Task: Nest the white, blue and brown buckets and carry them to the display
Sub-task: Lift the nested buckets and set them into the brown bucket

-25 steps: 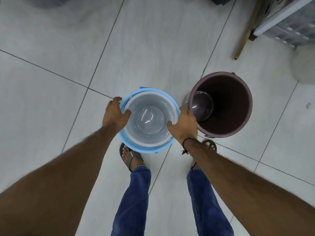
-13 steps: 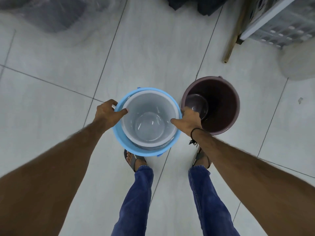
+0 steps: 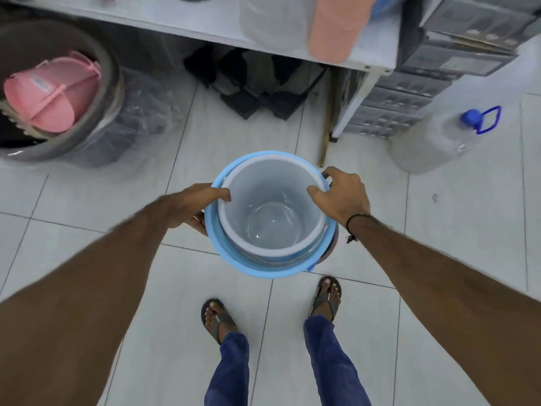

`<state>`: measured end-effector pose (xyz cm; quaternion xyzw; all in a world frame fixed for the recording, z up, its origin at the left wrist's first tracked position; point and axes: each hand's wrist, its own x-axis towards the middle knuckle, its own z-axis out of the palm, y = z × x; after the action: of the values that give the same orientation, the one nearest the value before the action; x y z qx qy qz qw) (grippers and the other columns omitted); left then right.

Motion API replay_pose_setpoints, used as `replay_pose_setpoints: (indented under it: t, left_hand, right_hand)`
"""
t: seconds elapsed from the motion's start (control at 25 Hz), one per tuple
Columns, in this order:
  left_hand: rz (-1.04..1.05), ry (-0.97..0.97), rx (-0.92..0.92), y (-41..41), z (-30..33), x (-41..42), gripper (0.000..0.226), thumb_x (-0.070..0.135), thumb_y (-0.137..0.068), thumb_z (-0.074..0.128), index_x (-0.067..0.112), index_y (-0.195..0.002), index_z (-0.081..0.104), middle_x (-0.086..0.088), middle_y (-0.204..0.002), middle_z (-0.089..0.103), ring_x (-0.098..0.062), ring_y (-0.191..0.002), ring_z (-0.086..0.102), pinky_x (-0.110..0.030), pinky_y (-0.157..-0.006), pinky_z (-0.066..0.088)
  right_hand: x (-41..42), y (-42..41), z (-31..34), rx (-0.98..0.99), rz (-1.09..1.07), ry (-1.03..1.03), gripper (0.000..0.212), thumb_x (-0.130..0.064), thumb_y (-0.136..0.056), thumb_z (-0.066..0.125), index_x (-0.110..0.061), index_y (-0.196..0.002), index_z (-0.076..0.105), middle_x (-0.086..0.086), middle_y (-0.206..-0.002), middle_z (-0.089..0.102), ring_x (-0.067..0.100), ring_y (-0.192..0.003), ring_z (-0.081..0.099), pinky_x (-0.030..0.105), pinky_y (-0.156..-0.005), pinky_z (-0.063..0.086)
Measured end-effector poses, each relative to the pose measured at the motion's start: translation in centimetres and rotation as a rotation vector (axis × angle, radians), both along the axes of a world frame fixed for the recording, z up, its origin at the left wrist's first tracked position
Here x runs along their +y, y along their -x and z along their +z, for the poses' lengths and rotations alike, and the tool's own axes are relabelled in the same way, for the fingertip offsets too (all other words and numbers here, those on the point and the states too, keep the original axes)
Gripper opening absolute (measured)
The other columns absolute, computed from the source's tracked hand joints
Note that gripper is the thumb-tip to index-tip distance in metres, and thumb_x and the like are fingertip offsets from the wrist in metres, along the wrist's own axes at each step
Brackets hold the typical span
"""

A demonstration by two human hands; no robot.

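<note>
Your arms reached forward and down. Your left hand (image 3: 191, 205) and right hand (image 3: 341, 196) each curled closed over opposite sides of a rim, thumbs hooked inside.

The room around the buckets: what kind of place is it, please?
Probably a shop or storeroom for plastic housewares. A low shelf carries wrapped plastic goods, a grey tub holds pink plastic ware, and stacked grey drawer units stand on the tiled floor.

White bucket (image 3: 272, 218): smooth, glossy plastic, its base catching highlights. Blue bucket (image 3: 234, 259): smooth plastic rim. Floor (image 3: 453, 230): pale tiles, faint sheen. Trouser legs (image 3: 231, 373): blue denim cloth.
</note>
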<state>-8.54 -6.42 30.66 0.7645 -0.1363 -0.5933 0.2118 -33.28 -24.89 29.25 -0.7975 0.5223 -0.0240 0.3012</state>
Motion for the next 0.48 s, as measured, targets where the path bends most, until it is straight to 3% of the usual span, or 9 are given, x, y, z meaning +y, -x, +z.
replay_pose_setpoints:
  t: [0.2,0.32,0.4,0.48]
  left_hand:
    - [0.023,0.088,-0.095,8.1,-2.9,-6.4,0.032,0.026,-0.068,0.068,0.026,-0.099,0.07,-0.011,-0.09,0.075,-0.028,-0.067,0.076,-0.039,-0.051,0.063]
    - [0.057,0.09,-0.157,11.1,-5.7,-7.5,0.027,0.021,-0.07,0.07,0.026,-0.096,0.071,-0.01,-0.089,0.074,-0.028,-0.069,0.074,-0.037,-0.048,0.062]
    - [0.074,0.087,-0.171,12.4,-7.7,-8.3,0.029,0.025,-0.068,0.068,0.025,-0.096,0.071,-0.011,-0.091,0.073,-0.03,-0.073,0.073,-0.035,-0.049,0.061]
    - [0.101,0.071,-0.176,13.4,-9.5,-8.5,0.032,0.027,-0.064,0.066,0.024,-0.095,0.071,-0.011,-0.092,0.072,-0.032,-0.077,0.072,-0.034,-0.051,0.06]
  right_hand:
    - [-5.3,7.2,-2.0,0.025,-0.213,-0.059,0.055,-0.054,-0.072,0.072,-0.016,-0.111,0.066,0.004,-0.081,0.072,0.027,-0.074,0.069,0.034,-0.066,0.057]
    - [-6.3,10.0,-5.2,0.015,-0.361,-0.228,0.074,-0.062,-0.065,0.074,-0.016,-0.121,0.062,0.006,-0.103,0.072,0.027,-0.093,0.07,0.04,-0.081,0.061]
    - [-7.2,11.6,-7.7,0.015,-0.464,-0.443,0.103,-0.072,-0.06,0.075,-0.019,-0.143,0.045,0.008,-0.129,0.063,0.028,-0.113,0.064,0.041,-0.094,0.055]
    - [-7.5,12.5,-9.8,0.021,-0.579,-0.793,0.128,-0.083,-0.052,0.075,-0.027,-0.156,0.026,0.006,-0.142,0.053,0.031,-0.125,0.058,0.046,-0.103,0.049]
